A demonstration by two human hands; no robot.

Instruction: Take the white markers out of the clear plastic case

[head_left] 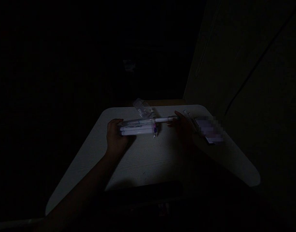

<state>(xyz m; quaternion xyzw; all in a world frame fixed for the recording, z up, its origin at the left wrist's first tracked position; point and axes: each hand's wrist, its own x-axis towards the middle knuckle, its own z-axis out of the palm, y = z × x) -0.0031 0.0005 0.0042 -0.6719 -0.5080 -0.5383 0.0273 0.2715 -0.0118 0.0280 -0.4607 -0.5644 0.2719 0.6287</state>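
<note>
My left hand (116, 137) is wrapped round the left end of a clear plastic case (138, 127) packed with several white marker pens, lying sideways above the table. Coloured caps show at its right end, beside a clear flap. A single white marker (162, 119) sticks out of that end toward the right. Its capped tip is pinched by the fingers of my right hand (181, 125), which is very dark in shadow. Behind the case, a crumpled clear plastic wrapper (143, 108) rests at the table's far edge.
A light-coloured table (148, 161) with rounded corners spans the view. To the right of my right hand lie a phone-like flat object (208, 129), partly pixelated, and a couple of white markers (186, 113). A wall with a dark cable (259, 61) rises at right. The surroundings are very dark.
</note>
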